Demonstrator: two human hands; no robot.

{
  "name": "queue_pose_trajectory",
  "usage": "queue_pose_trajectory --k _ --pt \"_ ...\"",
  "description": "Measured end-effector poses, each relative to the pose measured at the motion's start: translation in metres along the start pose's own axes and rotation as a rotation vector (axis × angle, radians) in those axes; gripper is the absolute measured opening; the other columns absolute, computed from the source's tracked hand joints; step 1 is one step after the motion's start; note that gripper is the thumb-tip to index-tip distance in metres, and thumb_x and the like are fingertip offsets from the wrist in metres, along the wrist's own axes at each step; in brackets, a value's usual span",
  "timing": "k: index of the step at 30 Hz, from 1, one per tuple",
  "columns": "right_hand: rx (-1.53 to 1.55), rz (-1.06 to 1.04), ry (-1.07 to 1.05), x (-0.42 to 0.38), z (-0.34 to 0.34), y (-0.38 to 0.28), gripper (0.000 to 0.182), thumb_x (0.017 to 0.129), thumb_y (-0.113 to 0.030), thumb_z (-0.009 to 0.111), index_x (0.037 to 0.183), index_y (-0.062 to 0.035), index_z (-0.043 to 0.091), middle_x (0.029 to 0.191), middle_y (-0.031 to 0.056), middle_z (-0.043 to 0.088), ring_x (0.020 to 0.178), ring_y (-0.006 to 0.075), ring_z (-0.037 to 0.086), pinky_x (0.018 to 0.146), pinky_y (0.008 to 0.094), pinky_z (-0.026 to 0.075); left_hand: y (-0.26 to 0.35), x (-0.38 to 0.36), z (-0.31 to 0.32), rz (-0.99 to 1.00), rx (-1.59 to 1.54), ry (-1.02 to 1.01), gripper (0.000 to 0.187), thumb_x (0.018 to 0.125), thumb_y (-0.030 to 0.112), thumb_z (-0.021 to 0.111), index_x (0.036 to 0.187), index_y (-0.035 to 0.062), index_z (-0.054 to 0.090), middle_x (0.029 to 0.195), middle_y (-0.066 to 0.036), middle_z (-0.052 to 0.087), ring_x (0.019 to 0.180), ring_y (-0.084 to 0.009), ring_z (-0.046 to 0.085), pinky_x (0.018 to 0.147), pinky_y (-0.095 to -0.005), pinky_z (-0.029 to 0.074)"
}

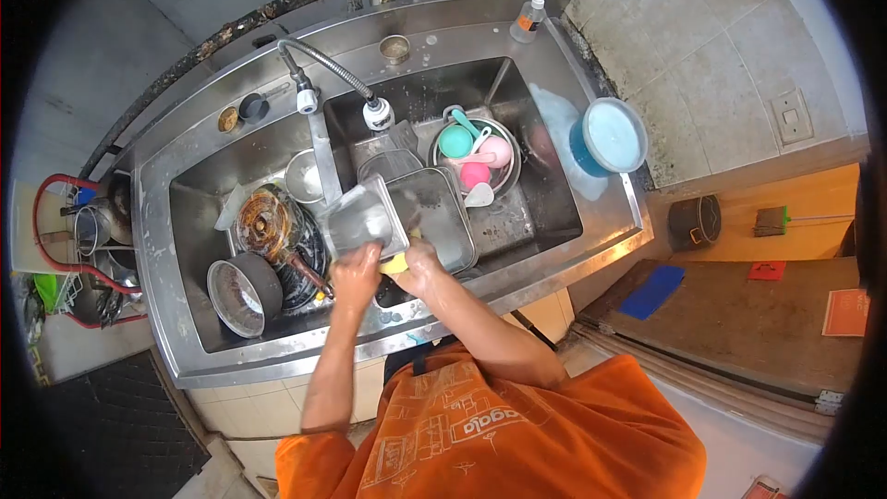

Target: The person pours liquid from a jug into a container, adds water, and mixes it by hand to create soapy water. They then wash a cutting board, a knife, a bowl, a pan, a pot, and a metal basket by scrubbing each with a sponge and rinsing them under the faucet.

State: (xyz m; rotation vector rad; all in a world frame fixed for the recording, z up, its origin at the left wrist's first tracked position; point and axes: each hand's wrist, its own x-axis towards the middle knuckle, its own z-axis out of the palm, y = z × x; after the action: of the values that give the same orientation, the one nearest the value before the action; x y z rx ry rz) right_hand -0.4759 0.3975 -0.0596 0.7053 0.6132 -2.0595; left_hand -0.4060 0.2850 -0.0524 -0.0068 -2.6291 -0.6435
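Observation:
Over the divider between the two basins, my left hand (356, 275) is closed around the near edge of a rectangular metal pan (363, 220), which is tilted. My right hand (422, 268) grips a yellow sponge (395, 264) near the pan's right corner. Behind my right hand, a larger rectangular metal tray (459, 222) rests in the right basin. To the left, a dirty brown-stained pan (265, 219) and a round grey pot (231, 300) lie in the left basin.
A metal bowl (511, 187) holds several colourful cups and scoops. A blue tub of soapy water (584, 148) stands on the right ledge, with a soap bottle (528, 18) behind. The flexible faucet (377, 113) hangs over the sink. A red-rimmed rack (42, 222) holds pots at left.

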Motion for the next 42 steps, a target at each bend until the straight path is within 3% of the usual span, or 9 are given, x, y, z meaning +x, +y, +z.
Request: queue_pose_trajectory --k 7,14,18,20,23,24,26,35,42 --pt "-0.258 -0.211 0.023 -0.044 0.03 -0.076 0.025 0.097 -0.022 0.031 0.108 -0.0012 0.04 0.105 0.025 0.056 0.096 0.039 0.059 0.091 0.051 0.047 -0.099 -0.066 -0.037 -0.397 0.431 -0.14 0.024 0.069 0.01 0.065 0.093 0.0093 0.061 0.075 -0.01 0.063 0.079 -0.0284 0.062 0.068 -0.0389 0.043" --pt "-0.139 -0.338 0.207 -0.05 -0.11 -0.124 0.039 0.098 -0.025 0.023 0.119 0.0038 0.039 0.102 0.0267 0.056 0.094 0.0377 0.059 0.088 0.0493 0.049 -0.184 -0.106 0.053 -0.764 0.532 -0.356 0.029 0.073 0.006 0.06 0.101 0.0129 0.063 0.093 -0.016 0.064 0.089 -0.0327 0.061 0.08 -0.0426 0.045" --pt "-0.138 -0.392 0.177 -0.088 -0.152 -0.145 0.038 0.094 -0.02 0.026 0.115 0.0076 0.043 0.101 0.0245 0.057 0.092 0.0357 0.06 0.086 0.0463 0.05 -0.142 -0.05 0.044 -0.613 0.015 0.417 0.026 0.076 -0.001 0.055 0.101 0.0033 0.059 0.089 -0.018 0.062 0.087 -0.0354 0.059 0.078 -0.0433 0.046" --pt "-0.11 -0.392 0.235 -0.094 -0.161 -0.156 0.038 0.093 -0.018 0.027 0.113 0.0086 0.045 0.1 0.0236 0.058 0.091 0.0351 0.06 0.085 0.0454 0.05 -0.072 0.011 0.034 -0.619 0.015 0.362 0.021 0.079 0.0 0.053 0.099 -0.002 0.057 0.088 -0.019 0.061 0.082 -0.0351 0.059 0.077 -0.0438 0.046" --pt "-0.151 -0.438 0.34 -0.099 -0.169 -0.17 0.037 0.09 -0.016 0.03 0.11 0.0094 0.047 0.098 0.0226 0.059 0.089 0.0341 0.061 0.082 0.0434 0.051 -0.011 0.019 0.117 -0.722 -0.174 -0.117 0.035 0.078 0.018 0.062 0.106 -0.0028 0.058 0.1 -0.023 0.063 0.094 -0.0349 0.062 0.084 -0.0401 0.048" --pt "-0.146 -0.433 0.343 -0.101 -0.167 -0.173 0.037 0.09 -0.016 0.03 0.11 0.0094 0.047 0.098 0.0226 0.059 0.089 0.0341 0.061 0.082 0.0434 0.051 -0.006 0.023 0.141 -0.829 -0.066 -0.698 0.049 0.078 0.033 0.065 0.111 -0.0025 0.057 0.112 -0.027 0.058 0.105 -0.0359 0.058 0.091 -0.0394 0.046" --pt "-0.236 -0.527 0.323 -0.106 -0.152 -0.181 0.035 0.089 -0.015 0.035 0.111 0.0087 0.048 0.097 0.0216 0.06 0.086 0.0336 0.062 0.079 0.043 0.052 -0.032 -0.034 0.218 -0.338 0.109 -1.027 0.057 0.079 0.044 0.063 0.113 -0.0024 0.057 0.119 -0.029 0.053 0.109 -0.0378 0.054 0.094 -0.0422 0.044" --pt "-0.2 -0.576 0.441 -0.119 -0.188 -0.179 0.033 0.085 -0.014 0.041 0.111 0.0067 0.047 0.093 0.02 0.06 0.082 0.0324 0.062 0.076 0.0437 0.052 0.01 -0.041 0.301 -0.144 -0.082 -1.318 0.042 0.087 0.031 0.048 0.104 -0.0064 0.056 0.119 -0.023 0.055 0.093 -0.039 0.062 0.082 -0.0441 0.05" --pt "-0.171 -0.543 0.425 -0.126 -0.184 -0.182 0.031 0.087 -0.013 0.039 0.109 0.0066 0.047 0.092 0.02 0.059 0.082 0.0328 0.061 0.078 0.0435 0.051 0.06 0.038 0.192 -0.138 -0.011 -0.598 0.03 0.089 0.018 0.044 0.109 -0.0031 0.051 0.085 -0.02 0.065 0.072 -0.0351 0.065 0.061 -0.0436 0.053"
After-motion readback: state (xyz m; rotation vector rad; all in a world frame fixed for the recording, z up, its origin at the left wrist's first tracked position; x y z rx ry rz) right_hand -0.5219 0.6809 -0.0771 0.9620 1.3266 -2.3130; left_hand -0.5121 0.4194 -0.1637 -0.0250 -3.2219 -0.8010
